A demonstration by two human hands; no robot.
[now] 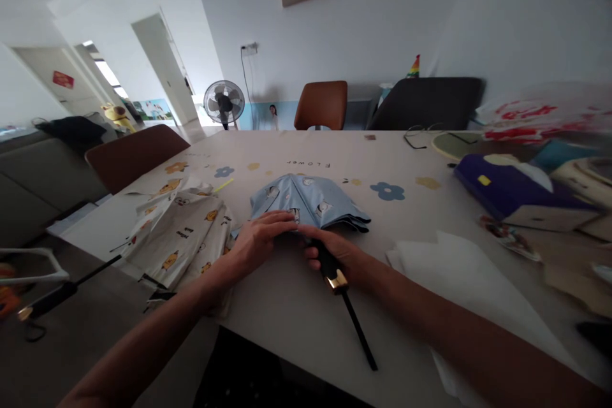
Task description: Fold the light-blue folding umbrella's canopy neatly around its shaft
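Note:
A light blue umbrella [306, 194] with small cartoon animals printed on it lies partly folded on the table, its canopy pointing away from me. My right hand [329, 248] is wrapped round its black handle [329, 268], which ends in a gold-coloured band with a dark strap [358, 331] hanging toward me. Across the near edge of the canopy rests my left hand [261, 236], fingers stretched out flat and touching the fabric next to my right hand. Folds of cloth and my fingers hide the umbrella's shaft.
A cream umbrella [179, 236] with yellow cartoon prints lies to the left, its black handle [50, 299] jutting past the table edge. White sheets [444, 274] spread under my right forearm. A purple box [507, 185], glasses [415, 137] and a plastic bag [549, 115] are at the right.

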